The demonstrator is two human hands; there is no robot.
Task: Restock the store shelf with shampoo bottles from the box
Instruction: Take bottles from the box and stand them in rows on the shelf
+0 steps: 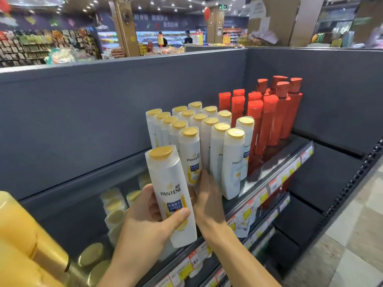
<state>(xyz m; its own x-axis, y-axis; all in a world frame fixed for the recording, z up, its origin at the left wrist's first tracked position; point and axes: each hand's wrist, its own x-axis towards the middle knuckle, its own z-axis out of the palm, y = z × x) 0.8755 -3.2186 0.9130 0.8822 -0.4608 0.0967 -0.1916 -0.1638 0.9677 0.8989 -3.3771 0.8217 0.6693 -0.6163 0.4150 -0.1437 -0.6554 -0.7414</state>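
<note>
Left hand (pixel 145 220): wrapped around upright white Pantene bottle (pixel 172 195) at shelf (pixel 275 177) front edge. Right hand (pixel 209 195): fingers extended flat, holding nothing, touching shelved white bottles (pixel 192 154).

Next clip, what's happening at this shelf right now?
A person is stocking a store shelf with white, gold-capped shampoo bottles. The left hand grips one bottle upright at the shelf's front edge, left of the rows of white bottles already standing there. The right hand lies flat against the base of the front bottles, holding nothing. A block of red bottles stands to the right of the white ones. The box is not clearly in view.
</note>
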